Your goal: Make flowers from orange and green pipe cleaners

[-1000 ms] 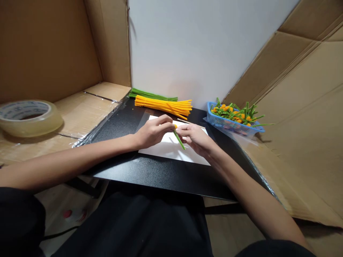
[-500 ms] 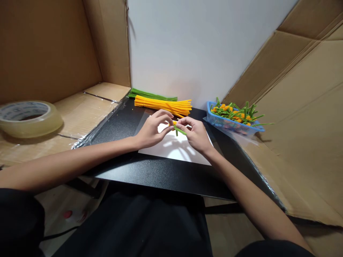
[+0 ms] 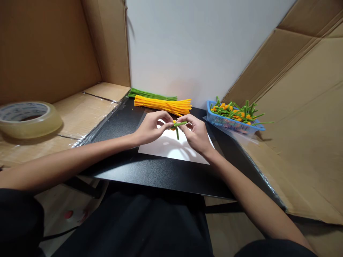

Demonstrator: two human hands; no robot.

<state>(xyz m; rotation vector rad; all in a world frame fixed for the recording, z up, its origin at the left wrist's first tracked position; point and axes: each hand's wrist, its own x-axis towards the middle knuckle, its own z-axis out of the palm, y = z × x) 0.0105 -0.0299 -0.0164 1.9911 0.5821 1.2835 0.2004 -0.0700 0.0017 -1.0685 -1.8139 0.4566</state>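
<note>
Both hands meet over a white sheet [image 3: 171, 148] on a black tabletop [image 3: 150, 171]. My left hand [image 3: 152, 128] pinches a small piece made of an orange bud and a green pipe cleaner [image 3: 178, 125]. My right hand [image 3: 197, 134] pinches the green pipe cleaner's other end, which lies bent sideways across the bud while a short green stem hangs down. Behind the hands lie a bundle of orange pipe cleaners [image 3: 163, 104] and a bundle of green pipe cleaners [image 3: 151, 95].
A blue basket [image 3: 230, 123] of finished green and orange pieces stands at the right rear. A roll of clear tape [image 3: 26, 117] rests on the cardboard ledge at left. Cardboard walls flank both sides, with a white wall behind.
Both hands have risen slightly toward the orange bundle. The green pipe cleaner, earlier pointing down and right, is now bent sideways around the orange bud.
</note>
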